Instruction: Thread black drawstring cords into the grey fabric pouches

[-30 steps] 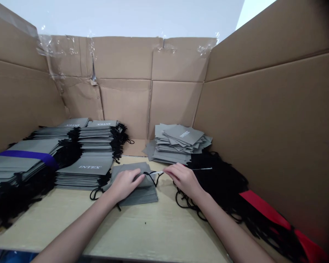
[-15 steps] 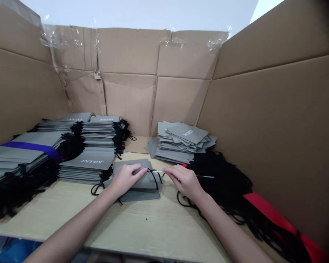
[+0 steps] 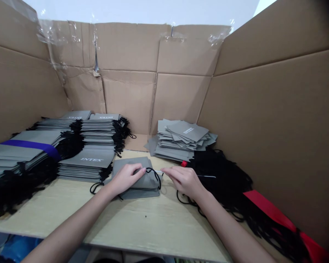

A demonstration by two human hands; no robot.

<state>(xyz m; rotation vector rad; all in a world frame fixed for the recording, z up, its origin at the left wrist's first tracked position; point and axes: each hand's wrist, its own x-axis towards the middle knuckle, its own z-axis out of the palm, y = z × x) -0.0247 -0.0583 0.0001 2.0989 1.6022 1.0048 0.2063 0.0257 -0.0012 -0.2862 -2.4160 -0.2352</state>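
Observation:
Near the middle of the table, my left hand [image 3: 128,178] pinches the top of a grey pouch [image 3: 144,180], with a black cord [image 3: 157,178] looping out beside its thumb. My right hand [image 3: 185,179] is closed on a thin pale rod [image 3: 207,176], whose one end reaches left to the pouch's corner and whose other end sticks out over the black cords. More grey pouches lie flat beneath the held one. A loose cord loop [image 3: 94,188] shows left of the pouch. The fingertips of my right hand are partly hidden.
Stacks of finished grey pouches with cords [image 3: 84,160] stand at the left, one under a purple band [image 3: 30,144]. A loose pile of grey pouches [image 3: 181,140] is at the back right. Black cords [image 3: 222,179] with a red strip [image 3: 271,212] lie at the right. Cardboard walls [image 3: 128,98] surround the table [image 3: 153,226].
The black cord by the pouch has curled into a rounder loop. My right hand has moved slightly left, still holding the rod. The view has shifted a little.

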